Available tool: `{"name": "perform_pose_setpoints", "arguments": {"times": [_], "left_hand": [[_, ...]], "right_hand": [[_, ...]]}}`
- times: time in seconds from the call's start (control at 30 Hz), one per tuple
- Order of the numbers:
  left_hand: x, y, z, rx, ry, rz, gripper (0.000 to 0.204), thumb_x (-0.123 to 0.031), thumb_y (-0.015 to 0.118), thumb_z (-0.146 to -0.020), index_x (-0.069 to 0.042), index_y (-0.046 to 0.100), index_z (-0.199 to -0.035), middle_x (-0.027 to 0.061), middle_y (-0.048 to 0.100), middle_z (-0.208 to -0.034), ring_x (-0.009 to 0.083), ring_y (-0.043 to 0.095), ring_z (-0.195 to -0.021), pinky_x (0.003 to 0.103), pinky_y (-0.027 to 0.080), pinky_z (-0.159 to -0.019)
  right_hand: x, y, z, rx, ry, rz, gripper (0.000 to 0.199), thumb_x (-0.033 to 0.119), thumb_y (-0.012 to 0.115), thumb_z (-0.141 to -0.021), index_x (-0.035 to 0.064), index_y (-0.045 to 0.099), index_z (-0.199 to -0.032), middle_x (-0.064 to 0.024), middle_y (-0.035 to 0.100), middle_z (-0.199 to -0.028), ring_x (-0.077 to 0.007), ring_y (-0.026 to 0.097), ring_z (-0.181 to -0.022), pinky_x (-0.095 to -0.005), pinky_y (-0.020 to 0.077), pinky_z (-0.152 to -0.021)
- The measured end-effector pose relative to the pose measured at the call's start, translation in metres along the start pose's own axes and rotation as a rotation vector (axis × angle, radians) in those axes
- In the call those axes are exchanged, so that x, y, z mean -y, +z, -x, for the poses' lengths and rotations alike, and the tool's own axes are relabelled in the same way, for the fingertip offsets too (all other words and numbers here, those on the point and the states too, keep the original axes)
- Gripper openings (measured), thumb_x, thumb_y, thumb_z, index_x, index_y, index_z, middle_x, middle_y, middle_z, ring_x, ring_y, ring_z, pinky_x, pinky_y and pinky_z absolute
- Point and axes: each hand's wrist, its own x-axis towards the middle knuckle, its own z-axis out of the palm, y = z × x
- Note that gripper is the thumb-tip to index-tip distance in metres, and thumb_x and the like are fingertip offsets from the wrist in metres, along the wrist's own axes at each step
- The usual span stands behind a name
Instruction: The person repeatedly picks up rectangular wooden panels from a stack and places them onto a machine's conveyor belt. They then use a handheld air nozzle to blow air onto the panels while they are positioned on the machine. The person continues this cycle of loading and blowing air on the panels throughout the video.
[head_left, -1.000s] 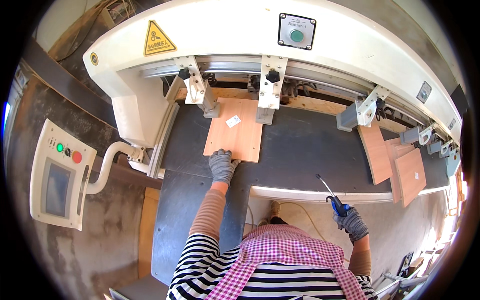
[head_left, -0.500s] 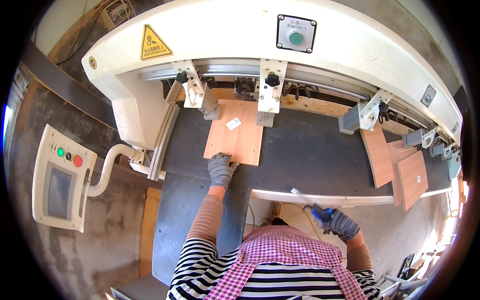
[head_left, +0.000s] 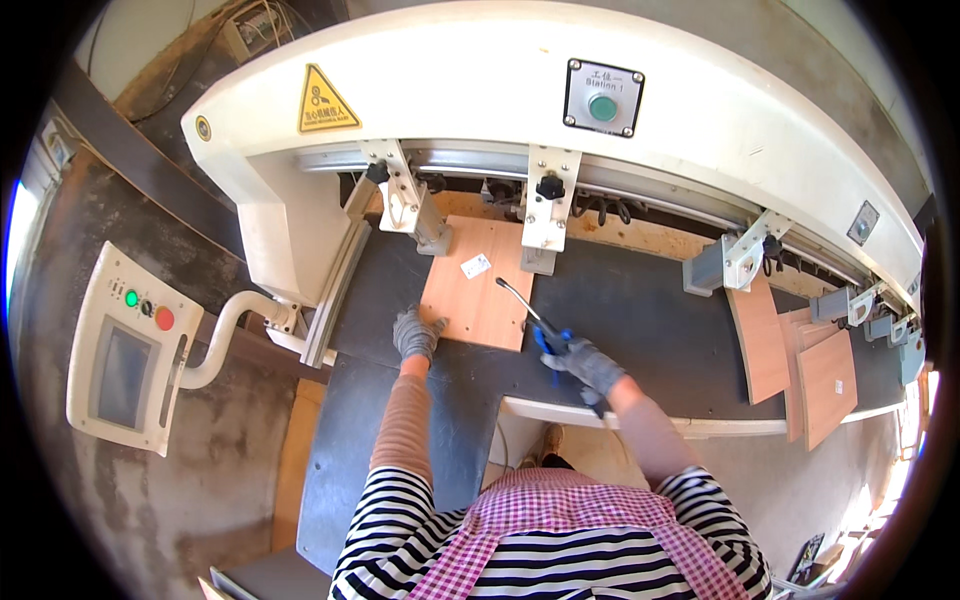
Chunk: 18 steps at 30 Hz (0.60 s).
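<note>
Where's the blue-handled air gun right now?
In the head view the air gun is in the right hand, just right of centre, its thin nozzle angled over the right edge of the wooden panel that the left hand touches.

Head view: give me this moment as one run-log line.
left hand: on near edge of wooden panel | right hand: holds blue air gun, nozzle toward panel | panel: flat under machine clamps

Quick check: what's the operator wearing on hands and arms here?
Both the left hand and the right hand wear grey knit work gloves. Forearms are bare below short black-and-white striped sleeves. A pink-and-white checked apron covers the front. No cables or markings show on either arm.
</note>
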Motion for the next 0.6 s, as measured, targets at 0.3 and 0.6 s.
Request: {"name": "perform_pose_setpoints", "arguments": {"times": [0.3, 0.6], "left_hand": [[0.078, 0.072, 0.101, 0.365, -0.271, 0.704, 0.083, -0.039, 0.082, -0.071, -0.012, 0.047, -0.140, 0.0227, 0.058, -0.124, 0.0353, 0.058, -0.113, 0.040, 0.050, -0.092], [0.019, 0.001, 0.081, 0.305, 0.453, -0.154, 0.105, -0.059, 0.085, -0.052, -0.036, 0.043, -0.145, 0.0105, 0.022, -0.159, 0.0459, 0.007, -0.146, 0.070, 0.015, -0.110]], "right_hand": [[-0.019, 0.047, -0.098, -0.306, -0.320, 0.116, 0.087, 0.032, 0.085, -0.065, -0.0027, 0.044, -0.134, -0.0228, 0.049, -0.132, -0.0346, 0.049, -0.125, -0.0376, 0.0401, -0.105], [-0.025, 0.024, 0.043, 0.111, -0.244, -0.253, 0.037, 0.027, 0.076, -0.083, 0.0043, 0.065, -0.110, -0.0091, 0.069, -0.097, -0.0200, 0.065, -0.091, -0.0331, 0.0501, -0.086]]}}
